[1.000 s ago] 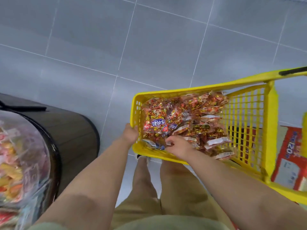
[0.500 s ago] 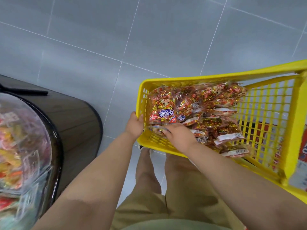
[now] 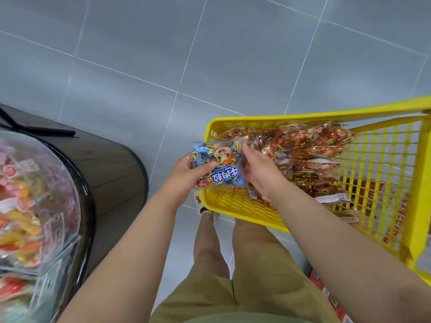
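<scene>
Blue snack packet point(image 3: 218, 164): over near-left corner of yellow basket point(image 3: 233, 206), long axis roughly crosswise, print upside down to wearer. Gripped by left hand point(image 3: 187, 170), thumb on front. Right hand point(image 3: 258, 170) at right edge, blurred; grasp indeterminable. Right edge partly hidden.

Open grey floor point(image 3: 210, 54) fills the upper frame. At lower left a round display bin point(image 3: 112, 173) bulges inward, leaving a narrow floor gap. At right, the yellow basket point(image 3: 256, 120) walls fence in heaped red packets point(image 3: 314, 159). Only its near left corner is free.
</scene>
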`<state>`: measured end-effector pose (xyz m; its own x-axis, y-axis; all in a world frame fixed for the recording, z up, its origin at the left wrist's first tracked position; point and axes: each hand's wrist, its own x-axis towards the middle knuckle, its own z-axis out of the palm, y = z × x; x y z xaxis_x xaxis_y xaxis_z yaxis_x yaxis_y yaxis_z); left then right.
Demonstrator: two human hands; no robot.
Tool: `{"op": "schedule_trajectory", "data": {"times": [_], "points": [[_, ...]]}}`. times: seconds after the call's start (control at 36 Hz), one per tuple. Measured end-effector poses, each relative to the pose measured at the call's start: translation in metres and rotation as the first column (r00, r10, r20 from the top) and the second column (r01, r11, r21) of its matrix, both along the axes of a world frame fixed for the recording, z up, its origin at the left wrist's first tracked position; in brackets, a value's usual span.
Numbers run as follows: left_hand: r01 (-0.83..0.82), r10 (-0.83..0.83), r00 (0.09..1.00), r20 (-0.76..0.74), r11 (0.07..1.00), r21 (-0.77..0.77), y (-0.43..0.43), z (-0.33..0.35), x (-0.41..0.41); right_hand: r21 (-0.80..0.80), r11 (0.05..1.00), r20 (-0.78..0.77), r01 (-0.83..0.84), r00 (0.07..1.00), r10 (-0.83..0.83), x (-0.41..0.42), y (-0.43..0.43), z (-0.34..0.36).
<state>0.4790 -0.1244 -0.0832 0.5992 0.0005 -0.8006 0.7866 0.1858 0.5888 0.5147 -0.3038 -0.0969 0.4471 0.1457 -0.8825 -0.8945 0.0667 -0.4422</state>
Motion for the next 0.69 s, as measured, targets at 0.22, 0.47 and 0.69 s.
{"op": "schedule_trajectory", "data": {"times": [0.22,0.47,0.69], "points": [[-0.173,0.178,0.983,-0.053,0.982,0.081,0.020,-0.008,-0.010,-0.544,0.794,-0.168,-0.270,0.963,0.212,0.005,0.000,-0.064],[-0.244,0.256,0.964,-0.067,0.959,0.142,0.033,-0.010,-0.018,-0.477,0.848,-0.124,-0.231,0.973,0.196,0.008,-0.001,-0.062],[-0.212,0.225,0.971,-0.084,0.967,0.138,0.024,0.006,-0.007,-0.054,0.999,-0.169,-0.002,0.986,-0.007,-0.008,-0.050,0.006]]}}
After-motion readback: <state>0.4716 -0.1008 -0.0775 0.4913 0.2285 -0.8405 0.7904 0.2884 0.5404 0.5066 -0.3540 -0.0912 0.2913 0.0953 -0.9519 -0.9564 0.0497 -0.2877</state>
